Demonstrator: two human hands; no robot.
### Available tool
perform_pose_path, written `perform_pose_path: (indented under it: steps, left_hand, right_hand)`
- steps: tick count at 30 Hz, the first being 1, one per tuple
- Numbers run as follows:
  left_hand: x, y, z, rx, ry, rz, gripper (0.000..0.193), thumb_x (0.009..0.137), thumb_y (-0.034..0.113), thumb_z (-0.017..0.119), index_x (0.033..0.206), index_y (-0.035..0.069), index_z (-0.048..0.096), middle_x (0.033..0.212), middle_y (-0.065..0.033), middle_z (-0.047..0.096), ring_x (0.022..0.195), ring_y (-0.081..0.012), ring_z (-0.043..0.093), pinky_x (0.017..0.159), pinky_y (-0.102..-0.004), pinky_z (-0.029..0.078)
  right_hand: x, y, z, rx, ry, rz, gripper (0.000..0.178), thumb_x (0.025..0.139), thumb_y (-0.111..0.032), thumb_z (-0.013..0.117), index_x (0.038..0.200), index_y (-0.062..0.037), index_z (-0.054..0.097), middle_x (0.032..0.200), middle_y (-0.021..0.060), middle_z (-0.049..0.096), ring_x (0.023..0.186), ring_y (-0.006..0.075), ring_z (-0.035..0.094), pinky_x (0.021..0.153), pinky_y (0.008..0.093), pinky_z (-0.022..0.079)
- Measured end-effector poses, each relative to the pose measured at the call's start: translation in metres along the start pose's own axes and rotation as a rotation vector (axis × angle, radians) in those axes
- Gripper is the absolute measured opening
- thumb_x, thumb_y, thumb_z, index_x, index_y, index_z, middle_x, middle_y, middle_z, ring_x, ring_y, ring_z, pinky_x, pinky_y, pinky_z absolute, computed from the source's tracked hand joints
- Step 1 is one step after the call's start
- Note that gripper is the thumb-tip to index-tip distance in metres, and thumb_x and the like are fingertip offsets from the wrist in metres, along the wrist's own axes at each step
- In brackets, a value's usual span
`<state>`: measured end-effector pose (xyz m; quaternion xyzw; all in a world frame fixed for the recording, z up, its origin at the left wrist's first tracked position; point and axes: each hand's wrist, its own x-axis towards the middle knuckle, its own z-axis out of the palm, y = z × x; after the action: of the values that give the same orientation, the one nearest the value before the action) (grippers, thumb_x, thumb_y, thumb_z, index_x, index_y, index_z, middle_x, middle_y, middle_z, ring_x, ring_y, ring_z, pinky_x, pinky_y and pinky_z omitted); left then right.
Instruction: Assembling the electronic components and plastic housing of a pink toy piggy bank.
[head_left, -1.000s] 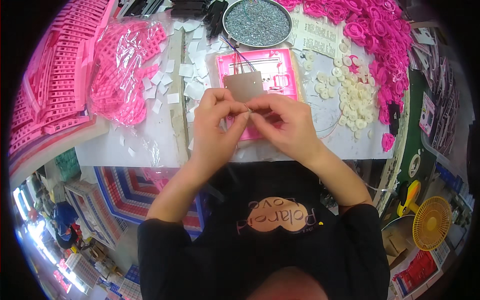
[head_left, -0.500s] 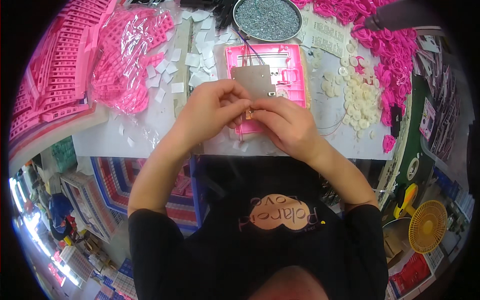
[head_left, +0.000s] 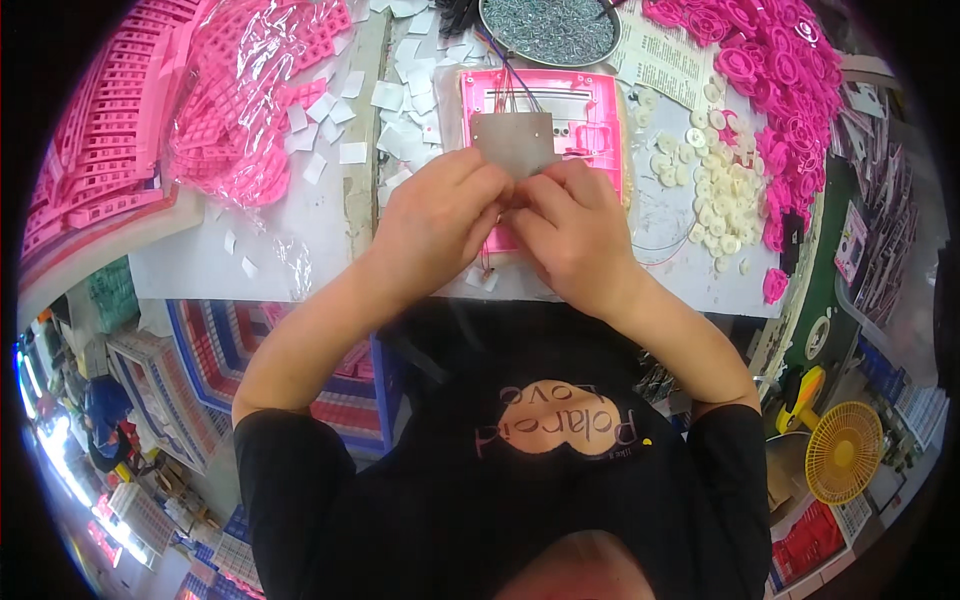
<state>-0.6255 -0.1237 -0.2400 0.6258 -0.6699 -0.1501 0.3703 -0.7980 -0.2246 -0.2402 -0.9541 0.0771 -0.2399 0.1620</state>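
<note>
Both hands meet at the near edge of a flat grey-brown circuit board (head_left: 513,143), which lies over a pink plastic casing (head_left: 607,165). My left hand (head_left: 440,222) is closed, its fingertips pinched at the board's near left corner. Beside it, my right hand (head_left: 575,228) is closed too, thumb and fingers pinched against the left fingertips. Whatever small part lies between the fingertips is hidden. Thin coloured wires (head_left: 508,75) run from the board's far side across the casing. Another thin wire end hangs out below the left fingers.
A round tray of screws (head_left: 550,30) stands behind the casing. White paper squares (head_left: 405,100) lie scattered to the left, beside a bag of pink button grids (head_left: 240,110). Cream discs (head_left: 725,200) and a heap of pink rings (head_left: 790,90) lie to the right.
My hands have closed in tighter together, covering the board's near edge. The board looks tilted or shifted slightly toward me, and the whole view has shifted a little.
</note>
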Motion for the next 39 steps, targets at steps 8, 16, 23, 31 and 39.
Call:
perform_pose_path:
  steps: [8, 16, 23, 31, 39]
  left_hand:
    - [-0.002, 0.001, 0.006, -0.054, 0.078, -0.021, 0.018, 0.080, -0.006, 0.068, 0.093, 0.002, 0.059, 0.081, -0.0105, 0.057, 0.072, -0.0291, 0.057, 0.063, -0.0377, 0.046]
    - [0.010, -0.003, -0.029, 0.067, 0.303, -0.226, 0.027, 0.077, -0.004, 0.068, 0.102, 0.005, 0.063, 0.100, -0.0106, 0.058, 0.082, -0.0229, 0.055, 0.068, -0.0340, 0.046]
    - [-0.037, 0.006, -0.014, 0.186, -0.114, 0.206, 0.032, 0.070, 0.002, 0.075, 0.099, 0.010, 0.065, 0.113, -0.0111, 0.063, 0.093, -0.0283, 0.063, 0.077, -0.0387, 0.050]
    - [-0.020, -0.009, -0.016, -0.131, -0.193, 0.269, 0.024, 0.077, -0.001, 0.074, 0.098, 0.004, 0.064, 0.108, -0.0127, 0.067, 0.085, -0.0276, 0.065, 0.072, -0.0353, 0.052]
    - [-0.007, -0.011, -0.020, -1.035, 0.163, -0.604, 0.014, 0.099, -0.002, 0.056, 0.112, -0.001, 0.062, 0.096, -0.0109, 0.069, 0.070, -0.0113, 0.057, 0.063, -0.0223, 0.045]
  right_hand:
    - [0.006, -0.011, -0.012, -0.113, -0.135, 0.000, 0.016, 0.072, -0.013, 0.063, 0.085, -0.0043, 0.068, 0.097, 0.0054, 0.060, 0.100, 0.0251, 0.055, 0.083, 0.0388, 0.042]
    - [-0.010, -0.017, -0.023, -0.039, -0.254, 0.091, 0.031, 0.079, -0.012, 0.063, 0.108, -0.0023, 0.070, 0.103, 0.0058, 0.060, 0.102, 0.0257, 0.054, 0.085, 0.0395, 0.041]
    - [-0.012, -0.013, -0.022, 0.095, -0.209, 0.122, 0.036, 0.077, -0.009, 0.066, 0.112, -0.0035, 0.071, 0.099, 0.0063, 0.062, 0.099, 0.0265, 0.056, 0.082, 0.0392, 0.047]
    - [-0.004, -0.005, -0.021, 0.147, -0.203, 0.107, 0.037, 0.076, -0.008, 0.067, 0.112, 0.0009, 0.069, 0.093, 0.0082, 0.062, 0.092, 0.0275, 0.058, 0.081, 0.0370, 0.052]
    - [-0.007, -0.007, -0.015, 0.060, -0.259, 0.114, 0.045, 0.077, -0.006, 0.062, 0.121, 0.0026, 0.065, 0.094, 0.0085, 0.059, 0.093, 0.0262, 0.057, 0.081, 0.0361, 0.052]
